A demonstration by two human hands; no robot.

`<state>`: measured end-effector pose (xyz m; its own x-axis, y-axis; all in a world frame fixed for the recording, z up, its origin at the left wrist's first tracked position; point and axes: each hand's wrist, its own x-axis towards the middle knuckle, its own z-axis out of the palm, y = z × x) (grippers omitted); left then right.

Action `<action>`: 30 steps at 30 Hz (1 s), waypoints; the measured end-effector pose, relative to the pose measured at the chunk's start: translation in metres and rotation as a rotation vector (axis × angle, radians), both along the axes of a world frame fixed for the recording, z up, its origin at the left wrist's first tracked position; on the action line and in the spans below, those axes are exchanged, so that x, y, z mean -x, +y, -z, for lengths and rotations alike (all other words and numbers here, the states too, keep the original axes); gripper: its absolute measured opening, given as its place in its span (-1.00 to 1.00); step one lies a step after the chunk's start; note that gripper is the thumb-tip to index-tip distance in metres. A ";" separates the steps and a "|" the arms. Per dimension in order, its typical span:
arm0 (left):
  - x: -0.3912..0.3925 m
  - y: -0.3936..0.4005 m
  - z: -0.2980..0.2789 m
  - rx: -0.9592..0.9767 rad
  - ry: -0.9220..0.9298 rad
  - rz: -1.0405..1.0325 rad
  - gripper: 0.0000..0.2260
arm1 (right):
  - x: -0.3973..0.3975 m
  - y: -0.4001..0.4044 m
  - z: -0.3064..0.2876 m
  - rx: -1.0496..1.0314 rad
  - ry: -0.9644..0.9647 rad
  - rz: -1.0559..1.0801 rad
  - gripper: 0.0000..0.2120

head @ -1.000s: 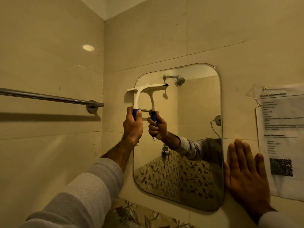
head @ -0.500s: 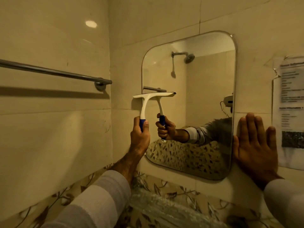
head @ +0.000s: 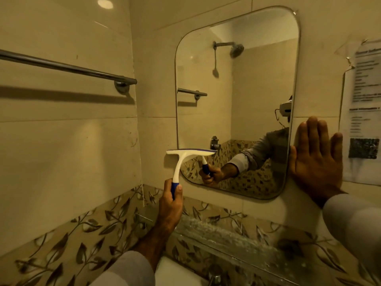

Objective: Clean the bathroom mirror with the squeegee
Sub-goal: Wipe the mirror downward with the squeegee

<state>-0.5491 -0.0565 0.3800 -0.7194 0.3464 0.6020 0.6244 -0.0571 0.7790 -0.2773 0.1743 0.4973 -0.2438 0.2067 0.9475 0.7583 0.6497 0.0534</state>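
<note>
Head cam, left hand (head: 170, 205) gripping squeegee (head: 186, 156), right hand (head: 316, 159) flat open, notice (head: 362, 112) blurred.

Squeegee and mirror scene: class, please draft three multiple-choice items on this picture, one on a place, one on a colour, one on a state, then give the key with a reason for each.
1. Where on the mirror is the squeegee blade?
A. Top edge
B. Lower left part
C. Right edge

2. What colour is the squeegee's grip?
A. Blue
B. Red
C. Green

3. How is the right hand placed?
A. Clenched round a cloth
B. Hanging at the side
C. Open and flat on the wall

Key: B, the blade lies across the glass near the lower left corner; A, blue shows above the left hand; C, its fingers are spread on the tiles beside the mirror.
</note>
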 end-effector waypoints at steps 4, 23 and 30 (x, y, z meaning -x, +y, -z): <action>-0.007 -0.009 0.023 0.041 -0.029 0.007 -0.89 | 0.000 0.000 0.000 -0.014 0.009 0.003 -0.36; -0.020 -0.024 0.064 0.185 -0.110 0.015 -0.87 | -0.001 -0.001 0.000 -0.006 0.009 0.002 -0.35; -0.018 -0.027 0.073 0.256 -0.154 0.009 -0.76 | -0.002 0.000 -0.002 -0.004 0.011 0.001 -0.34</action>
<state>-0.5314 -0.0840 0.3065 -0.7916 0.4798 0.3784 0.4984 0.1487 0.8541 -0.2749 0.1745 0.4990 -0.2330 0.2027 0.9511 0.7593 0.6490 0.0477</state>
